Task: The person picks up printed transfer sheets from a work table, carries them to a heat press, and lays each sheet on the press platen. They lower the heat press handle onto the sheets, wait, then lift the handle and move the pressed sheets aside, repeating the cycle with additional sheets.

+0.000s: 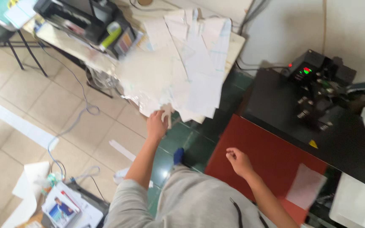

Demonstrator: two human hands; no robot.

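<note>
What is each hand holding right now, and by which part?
The left hand grips the near edge of the white sheets on the table. The right hand holds nothing visible; it hovers loosely closed over the red pad.

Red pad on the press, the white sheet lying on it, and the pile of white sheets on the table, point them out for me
Red pad (258, 152): head view, bare middle of its surface.
White sheet (306, 186): head view, its centre.
Pile of white sheets (182, 71): head view, middle of the pile.
</note>
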